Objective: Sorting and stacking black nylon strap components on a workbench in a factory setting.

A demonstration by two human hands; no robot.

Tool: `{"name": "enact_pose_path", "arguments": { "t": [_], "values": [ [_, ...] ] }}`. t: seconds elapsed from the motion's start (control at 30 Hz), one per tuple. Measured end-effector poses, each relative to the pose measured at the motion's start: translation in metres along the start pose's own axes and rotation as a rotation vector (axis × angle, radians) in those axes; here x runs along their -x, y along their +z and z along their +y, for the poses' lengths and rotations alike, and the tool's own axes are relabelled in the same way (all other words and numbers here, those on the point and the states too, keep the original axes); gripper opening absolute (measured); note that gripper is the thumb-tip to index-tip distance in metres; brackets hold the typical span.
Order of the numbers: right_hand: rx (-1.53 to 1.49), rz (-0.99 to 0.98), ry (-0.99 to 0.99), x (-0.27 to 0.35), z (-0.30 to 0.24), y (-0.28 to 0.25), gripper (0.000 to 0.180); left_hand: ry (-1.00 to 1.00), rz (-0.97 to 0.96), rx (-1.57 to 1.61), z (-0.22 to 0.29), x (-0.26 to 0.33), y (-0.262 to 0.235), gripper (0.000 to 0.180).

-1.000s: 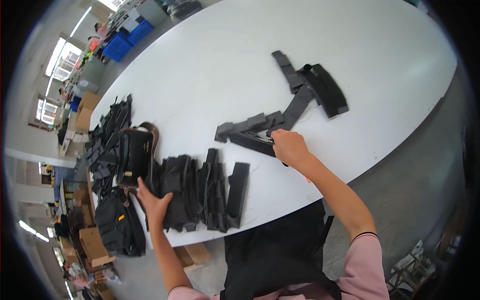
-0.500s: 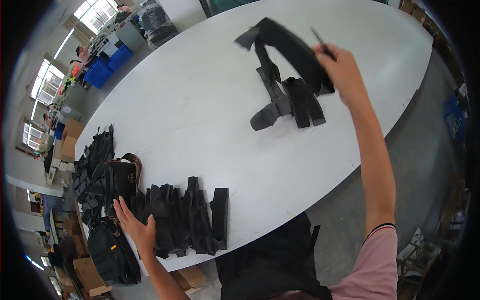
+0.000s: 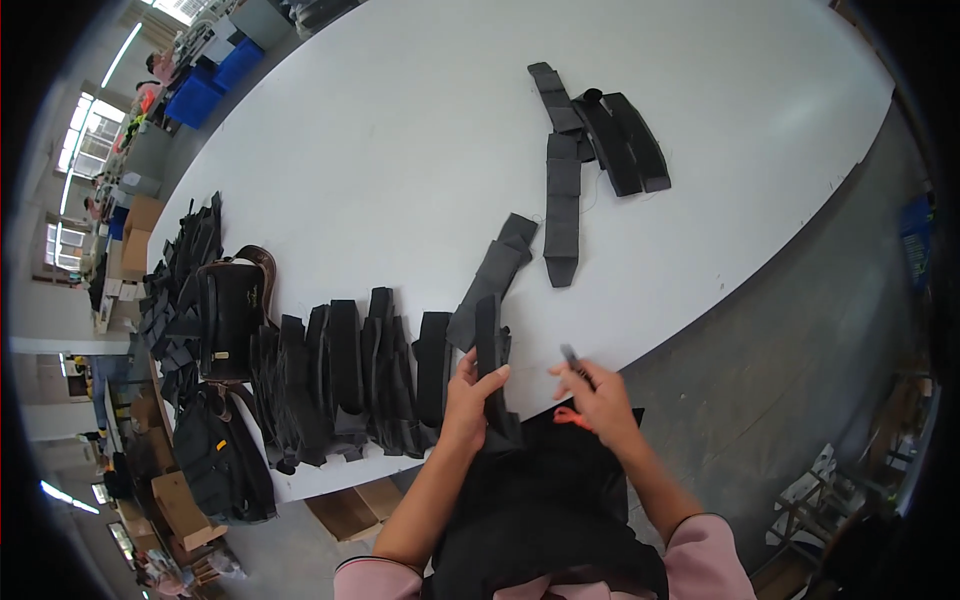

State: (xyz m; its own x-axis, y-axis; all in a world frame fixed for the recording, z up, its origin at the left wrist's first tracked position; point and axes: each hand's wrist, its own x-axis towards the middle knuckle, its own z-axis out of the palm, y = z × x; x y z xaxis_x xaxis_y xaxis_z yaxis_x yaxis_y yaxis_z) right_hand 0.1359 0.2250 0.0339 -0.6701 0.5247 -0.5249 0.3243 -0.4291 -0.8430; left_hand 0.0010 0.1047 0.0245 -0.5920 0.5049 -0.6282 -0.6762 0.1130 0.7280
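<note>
My left hand [image 3: 470, 395] grips a long black strap piece [image 3: 490, 345] at the near edge of the white table [image 3: 400, 150]; its far end lies on the tabletop. My right hand [image 3: 595, 395] holds a small pair of snips with an orange loop [image 3: 570, 385] just to the right of the strap, over the table's edge. A row of several black strap pieces [image 3: 350, 370] lies left of my left hand. More black pieces [image 3: 590, 140] lie further out on the table.
A black bag [image 3: 228, 305] stands at the left end of the row, beside a heap of black parts [image 3: 180, 270]. Another black bag [image 3: 225, 460] and cardboard boxes [image 3: 185, 505] sit on the floor. Blue bins [image 3: 215, 85] stand far off.
My right hand came back from the far pile to the near edge. My left hand left the row and took hold of a strap piece. The far pieces now lie spread on the table.
</note>
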Motion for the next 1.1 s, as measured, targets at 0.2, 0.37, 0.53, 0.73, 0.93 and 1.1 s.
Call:
{"name": "enact_pose_path", "arguments": {
  "t": [0.2, 0.37, 0.53, 0.73, 0.93, 1.1],
  "values": [
    [0.297, -0.026, -0.546, -0.060, -0.032, 0.036, 0.017, -0.142, -0.157, -0.070, 0.006, 0.019, -0.006, 0.045],
    [0.852, 0.130, -0.642, -0.107, -0.013, 0.028, 0.011, -0.058, -0.089, -0.049, 0.012, 0.023, -0.010, 0.028],
    [0.929, 0.151, -0.621, -0.082, -0.001, 0.019, 0.021, 0.006, -0.062, -0.038, 0.011, 0.025, -0.013, 0.028],
    [0.764, 0.264, -0.660, -0.053, -0.018, 0.018, 0.028, 0.027, -0.100, -0.047, 0.017, 0.019, -0.019, 0.034],
    [0.677, 0.202, -0.697, -0.053, -0.030, 0.028, 0.030, 0.295, -0.056, -0.389, 0.014, 0.025, -0.014, 0.043],
    [0.442, 0.122, -0.484, -0.089, -0.006, 0.030, 0.033, 0.841, -0.033, -1.204, 0.010, 0.012, 0.001, 0.060]
  ]
}}
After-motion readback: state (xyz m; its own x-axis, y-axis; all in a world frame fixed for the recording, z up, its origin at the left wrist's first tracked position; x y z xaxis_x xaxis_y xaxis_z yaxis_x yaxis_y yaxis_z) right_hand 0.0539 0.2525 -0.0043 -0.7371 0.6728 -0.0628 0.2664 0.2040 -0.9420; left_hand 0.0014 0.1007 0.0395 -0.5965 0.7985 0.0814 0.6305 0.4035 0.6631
